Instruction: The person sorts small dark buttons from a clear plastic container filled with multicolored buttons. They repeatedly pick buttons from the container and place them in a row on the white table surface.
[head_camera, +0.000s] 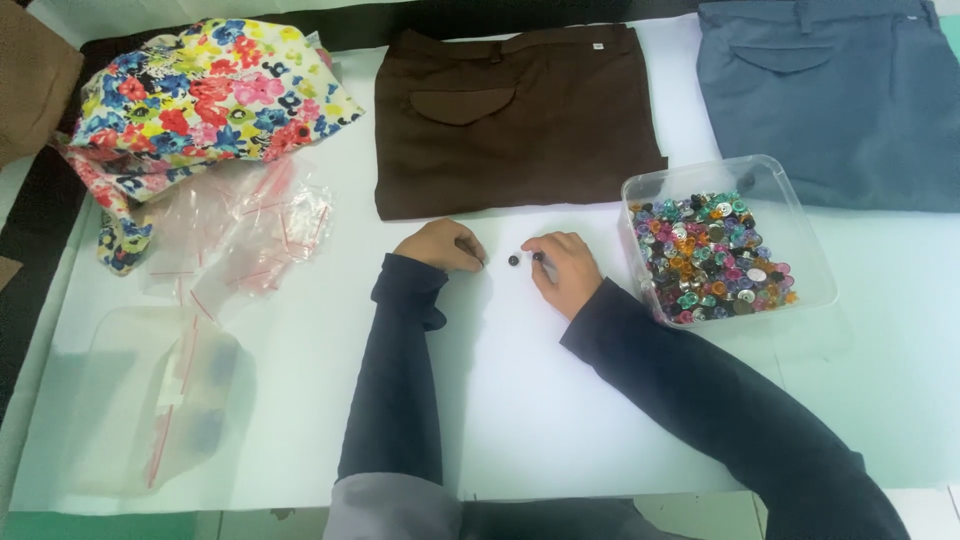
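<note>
My left hand (441, 244) rests on the white table sheet (520, 400) just below the folded brown trousers (510, 115), fingers curled; whether anything is pinched in it I cannot tell. My right hand (566, 268) lies a little to its right, fingertips pinching a small dark button. Another small dark button (513, 260) lies on the sheet between the two hands. A clear plastic tub (800, 230) full of several coloured buttons stands right of my right hand.
Folded blue-grey trousers (840, 95) lie at the back right. A flowered cloth (200, 95) is bunched at the back left, with clear zip bags (250, 235) below it and a translucent lid or tray (150, 400) at the front left.
</note>
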